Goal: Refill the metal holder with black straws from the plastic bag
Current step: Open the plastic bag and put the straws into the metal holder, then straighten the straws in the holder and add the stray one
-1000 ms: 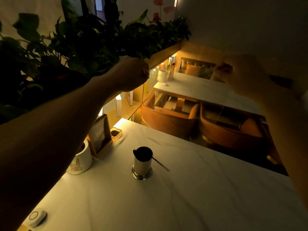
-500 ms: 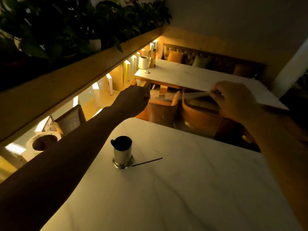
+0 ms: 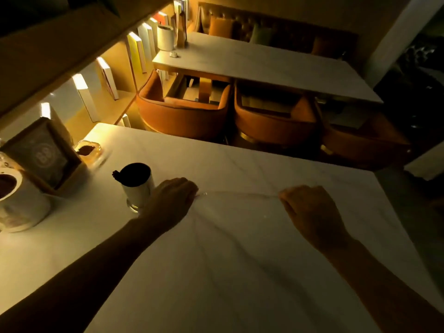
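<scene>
A clear plastic bag [image 3: 240,212] is stretched flat over the white marble table [image 3: 216,284]. My left hand [image 3: 171,203] pinches its left corner and my right hand [image 3: 310,212] pinches its right corner, both fists closed. The metal holder [image 3: 138,186] stands upright just left of my left hand, its mouth dark with black straws. The loose black straw seen earlier is hidden by my left hand or the bag.
A framed sign [image 3: 43,155], a small glass dish [image 3: 87,151] and a white cup [image 3: 19,203] stand at the table's left. Orange chairs [image 3: 182,111] sit beyond the far edge, with a second table [image 3: 264,66] behind.
Both hands came down from head height to the table, bringing the stretched bag with them. The view tilted down and my left hand now sits beside the holder.
</scene>
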The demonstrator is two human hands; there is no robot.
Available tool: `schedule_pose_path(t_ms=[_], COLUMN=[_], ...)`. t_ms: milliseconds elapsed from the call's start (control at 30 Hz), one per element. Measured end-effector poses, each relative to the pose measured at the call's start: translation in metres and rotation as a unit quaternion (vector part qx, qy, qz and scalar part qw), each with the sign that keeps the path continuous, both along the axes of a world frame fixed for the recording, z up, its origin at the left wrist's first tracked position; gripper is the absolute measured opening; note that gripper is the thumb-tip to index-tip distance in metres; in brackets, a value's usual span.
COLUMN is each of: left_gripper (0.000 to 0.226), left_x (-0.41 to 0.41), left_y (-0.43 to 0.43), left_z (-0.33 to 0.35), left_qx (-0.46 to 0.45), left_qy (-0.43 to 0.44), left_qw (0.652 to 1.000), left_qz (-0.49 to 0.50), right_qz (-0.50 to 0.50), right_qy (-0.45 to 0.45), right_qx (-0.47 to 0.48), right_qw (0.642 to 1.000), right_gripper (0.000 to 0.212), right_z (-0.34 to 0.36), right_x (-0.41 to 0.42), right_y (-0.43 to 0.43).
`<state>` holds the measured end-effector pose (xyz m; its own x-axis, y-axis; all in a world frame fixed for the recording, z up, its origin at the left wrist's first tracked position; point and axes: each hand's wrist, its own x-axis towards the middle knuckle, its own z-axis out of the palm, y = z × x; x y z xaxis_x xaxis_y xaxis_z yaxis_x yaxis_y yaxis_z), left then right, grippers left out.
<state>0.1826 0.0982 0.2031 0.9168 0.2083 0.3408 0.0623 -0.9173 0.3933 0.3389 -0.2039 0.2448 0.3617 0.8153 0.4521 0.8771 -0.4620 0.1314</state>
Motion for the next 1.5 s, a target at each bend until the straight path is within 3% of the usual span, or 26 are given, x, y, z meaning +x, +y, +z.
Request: schedule_pose_path(t_ms=[267,533,667,833,967,1100,1333,1500], left_gripper=[0.023,0.024,0.049,0.076,0.077,0.074,0.073,0.072], left_x=[-0.066,-0.08,-0.069,-0.052,-0.053,-0.055,-0.06,-0.098], left_y=[-0.039,-0.044,-0.054,-0.066,-0.066,-0.066,-0.058,-0.003], left_z=[-0.101,-0.179,-0.209,-0.25,-0.273,-0.284,-0.285,-0.275], left_qx=[-0.007,-0.084,-0.122,-0.027,0.003,0.012,-0.017,-0.03], left_qy=[0.094,0.194,0.203,0.355,0.343,0.312,0.301,0.301], left_qw=[0.992,0.977,0.97,0.934,0.939,0.95,0.953,0.947], left_qz=[-0.079,-0.024,0.062,0.013,0.02,0.026,0.019,0.11], right_qz=[-0.023,-0.094,-0.093,-0.07,-0.165,-0.214,-0.234,-0.219], right_qy=[0.115,0.223,0.258,0.274,0.302,0.329,0.306,0.253], right_qx=[-0.052,-0.118,-0.17,-0.192,-0.135,-0.179,-0.204,-0.208], right_qw=[0.992,0.963,0.946,0.94,0.929,0.902,0.9,0.919], right_gripper=[0.022,0.019,0.028,0.057,0.081,0.096,0.098,0.092], right_z=[-0.131,-0.225,-0.251,-0.259,-0.272,-0.297,-0.307,-0.286], right_x=[-0.075,-0.094,-0.1,-0.103,-0.087,-0.076,-0.079,-0.065], right_y=[-0.057,-0.068,-0.076,-0.065,-0.016,0.007,0.002,0.021])
